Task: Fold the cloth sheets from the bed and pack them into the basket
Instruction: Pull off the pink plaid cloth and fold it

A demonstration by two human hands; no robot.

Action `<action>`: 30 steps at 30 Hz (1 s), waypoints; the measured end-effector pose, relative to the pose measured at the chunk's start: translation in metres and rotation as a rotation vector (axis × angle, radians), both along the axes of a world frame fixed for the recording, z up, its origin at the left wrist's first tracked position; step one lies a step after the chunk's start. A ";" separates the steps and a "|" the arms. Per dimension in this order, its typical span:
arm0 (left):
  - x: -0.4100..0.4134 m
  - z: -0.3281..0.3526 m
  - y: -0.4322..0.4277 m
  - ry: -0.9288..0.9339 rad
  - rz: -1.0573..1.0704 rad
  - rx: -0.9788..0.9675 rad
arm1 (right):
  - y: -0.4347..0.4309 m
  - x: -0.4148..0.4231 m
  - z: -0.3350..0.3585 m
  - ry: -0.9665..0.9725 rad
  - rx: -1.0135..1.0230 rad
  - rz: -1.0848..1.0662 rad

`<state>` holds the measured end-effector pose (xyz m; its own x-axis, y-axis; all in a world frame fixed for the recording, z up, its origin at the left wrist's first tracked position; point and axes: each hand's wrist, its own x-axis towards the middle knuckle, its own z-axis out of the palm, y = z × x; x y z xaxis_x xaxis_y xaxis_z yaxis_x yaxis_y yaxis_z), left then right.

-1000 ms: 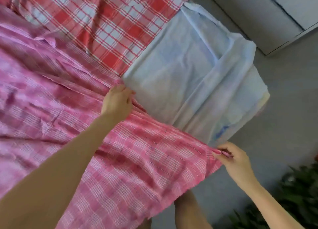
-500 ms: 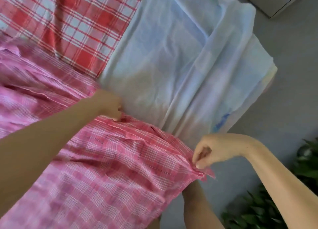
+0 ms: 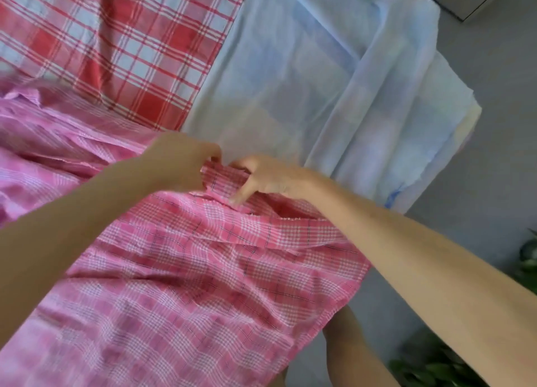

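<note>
Right hand (image 3: 270,179) reaches across and pinches a folded corner of the pink checked sheet (image 3: 186,285); left hand (image 3: 180,161), just beside it, grips the same edge.

No readable text is showing anywhere; a small blue mark (image 3: 393,197) on the pale blue sheet (image 3: 290,75) is staying illegible.

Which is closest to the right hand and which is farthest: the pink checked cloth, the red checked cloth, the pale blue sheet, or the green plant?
From the right hand, head view:
1. Pink checked cloth: the hand holds its edge.
2. Pale blue sheet: just beyond the fingers.
3. Red checked cloth: up and to the left.
4. Green plant: bottom right, on the floor.
</note>
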<state>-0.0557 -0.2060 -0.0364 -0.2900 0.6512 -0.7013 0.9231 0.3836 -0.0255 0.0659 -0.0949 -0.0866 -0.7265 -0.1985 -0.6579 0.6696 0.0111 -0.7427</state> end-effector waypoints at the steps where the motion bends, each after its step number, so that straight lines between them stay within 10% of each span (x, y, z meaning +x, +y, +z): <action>1: -0.005 0.003 0.007 0.002 0.001 -0.011 | 0.009 0.001 0.003 -0.009 0.024 0.010; 9: -0.016 -0.004 0.063 0.074 -0.107 0.114 | 0.085 0.098 -0.010 -0.075 0.884 0.422; 20: 0.015 -0.074 0.066 0.352 0.059 0.286 | 0.076 0.199 -0.043 -0.049 1.279 0.075; 25: 0.041 -0.076 0.028 0.122 0.126 0.330 | 0.073 0.231 -0.050 -0.230 1.397 -0.145; 30: 0.030 -0.092 -0.026 0.016 0.059 0.210 | 0.048 0.225 -0.049 0.099 1.284 -0.161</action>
<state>-0.0257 -0.2324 -0.1288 -0.3419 0.7640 -0.5473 0.8991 0.4353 0.0459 0.2904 -0.0474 -0.1351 -0.7394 0.6234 -0.2542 0.6729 0.6728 -0.3074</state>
